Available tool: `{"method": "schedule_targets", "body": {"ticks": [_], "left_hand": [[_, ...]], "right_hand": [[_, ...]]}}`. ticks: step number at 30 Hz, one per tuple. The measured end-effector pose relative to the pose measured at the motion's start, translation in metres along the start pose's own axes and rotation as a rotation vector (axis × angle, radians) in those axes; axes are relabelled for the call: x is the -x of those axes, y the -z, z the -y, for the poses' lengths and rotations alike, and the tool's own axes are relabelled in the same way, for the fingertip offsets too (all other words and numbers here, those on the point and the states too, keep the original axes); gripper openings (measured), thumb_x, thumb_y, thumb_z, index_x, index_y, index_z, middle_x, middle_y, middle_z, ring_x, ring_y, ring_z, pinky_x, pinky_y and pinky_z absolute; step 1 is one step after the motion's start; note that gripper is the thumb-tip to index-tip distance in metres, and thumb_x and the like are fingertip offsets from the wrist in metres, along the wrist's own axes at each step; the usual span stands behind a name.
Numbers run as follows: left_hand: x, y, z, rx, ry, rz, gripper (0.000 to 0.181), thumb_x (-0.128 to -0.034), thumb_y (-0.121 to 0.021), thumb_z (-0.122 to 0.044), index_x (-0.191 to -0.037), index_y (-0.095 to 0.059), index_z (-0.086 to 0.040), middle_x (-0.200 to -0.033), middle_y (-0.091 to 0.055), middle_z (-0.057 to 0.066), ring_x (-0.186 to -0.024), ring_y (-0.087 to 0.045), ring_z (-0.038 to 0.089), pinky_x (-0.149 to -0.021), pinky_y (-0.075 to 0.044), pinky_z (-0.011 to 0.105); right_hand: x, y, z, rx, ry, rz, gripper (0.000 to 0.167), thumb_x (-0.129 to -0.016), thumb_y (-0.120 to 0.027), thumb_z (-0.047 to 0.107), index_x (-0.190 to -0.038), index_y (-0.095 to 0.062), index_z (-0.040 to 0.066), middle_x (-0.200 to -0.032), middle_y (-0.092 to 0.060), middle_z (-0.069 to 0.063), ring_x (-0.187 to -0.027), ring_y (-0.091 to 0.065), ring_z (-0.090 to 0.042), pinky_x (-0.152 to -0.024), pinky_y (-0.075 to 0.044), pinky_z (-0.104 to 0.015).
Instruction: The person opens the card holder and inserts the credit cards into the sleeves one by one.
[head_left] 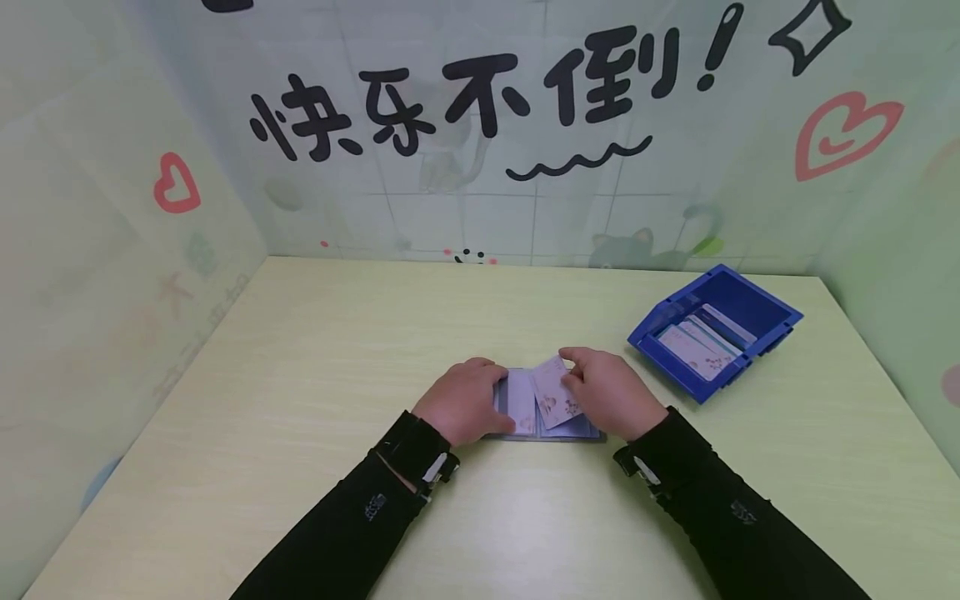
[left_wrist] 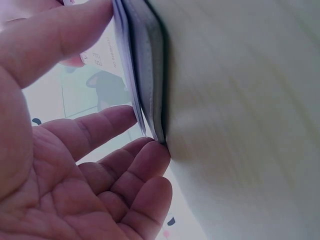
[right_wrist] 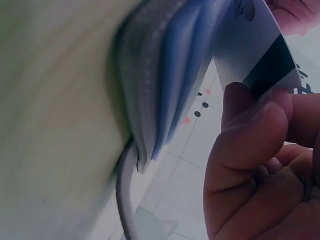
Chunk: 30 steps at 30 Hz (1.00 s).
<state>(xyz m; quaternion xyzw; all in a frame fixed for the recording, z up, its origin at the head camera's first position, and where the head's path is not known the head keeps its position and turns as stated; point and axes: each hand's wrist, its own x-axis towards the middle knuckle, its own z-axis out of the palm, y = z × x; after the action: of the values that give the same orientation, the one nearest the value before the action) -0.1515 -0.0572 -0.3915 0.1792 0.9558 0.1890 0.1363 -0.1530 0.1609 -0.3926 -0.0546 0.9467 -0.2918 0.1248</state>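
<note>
A small card holder (head_left: 522, 408) with sleeve pages lies spread on the table between both hands. My left hand (head_left: 463, 402) holds its left side, thumb over the near part and fingers at the far edge; in the left wrist view the fingertips touch the edge of the holder (left_wrist: 150, 65). My right hand (head_left: 611, 392) pinches a pale card with a small flower print (head_left: 557, 398) between thumb and fingers. This card is tilted above the right-hand pages. A dark stripe crosses the back of the card (right_wrist: 265, 55) in the right wrist view.
An open blue plastic box (head_left: 742, 296) stands at the right, holding several cards (head_left: 697, 348). A grey strap (right_wrist: 125, 190) comes off the holder's edge. Printed wall panels (head_left: 465, 221) enclose the pale wooden table (head_left: 360, 325) at the back and sides.
</note>
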Motion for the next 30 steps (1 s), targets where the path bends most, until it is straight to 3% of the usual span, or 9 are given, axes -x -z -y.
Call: {"method": "schedule_targets", "body": {"ticks": [10, 21, 30], "left_hand": [[-0.001, 0.0, -0.001, -0.007, 0.005, -0.001, 0.073, -0.0867, -0.087, -0.033, -0.149, -0.059, -0.007, -0.149, -0.059, 0.012, -0.124, -0.059, 0.028, -0.11, -0.05, 0.042], [-0.002, 0.0, 0.0, -0.02, -0.002, 0.009, 0.073, -0.0878, -0.086, -0.035, -0.149, -0.058, -0.007, -0.151, -0.058, 0.012, -0.133, -0.058, 0.03, -0.114, -0.048, 0.043], [-0.001, 0.0, 0.0, -0.039, -0.012, 0.013, 0.073, -0.0887, -0.085, -0.036, -0.15, -0.058, -0.007, -0.153, -0.057, 0.012, -0.134, -0.057, 0.031, -0.116, -0.048, 0.045]], "right_hand": [[0.004, -0.001, 0.008, 0.078, 0.031, 0.026, 0.053, -0.107, -0.059, 0.016, -0.156, -0.047, -0.001, -0.135, -0.07, -0.016, -0.105, -0.064, -0.023, -0.109, -0.053, -0.05], [0.007, -0.005, 0.013, 0.086, 0.056, 0.037, 0.058, -0.104, -0.064, 0.015, -0.157, -0.046, 0.0, -0.126, -0.073, -0.013, -0.112, -0.067, -0.023, -0.105, -0.054, -0.049], [0.01, -0.007, 0.019, 0.063, 0.051, 0.052, 0.06, -0.101, -0.07, 0.014, -0.154, -0.048, 0.0, -0.137, -0.066, -0.017, -0.122, -0.064, -0.03, -0.111, -0.051, -0.052]]}}
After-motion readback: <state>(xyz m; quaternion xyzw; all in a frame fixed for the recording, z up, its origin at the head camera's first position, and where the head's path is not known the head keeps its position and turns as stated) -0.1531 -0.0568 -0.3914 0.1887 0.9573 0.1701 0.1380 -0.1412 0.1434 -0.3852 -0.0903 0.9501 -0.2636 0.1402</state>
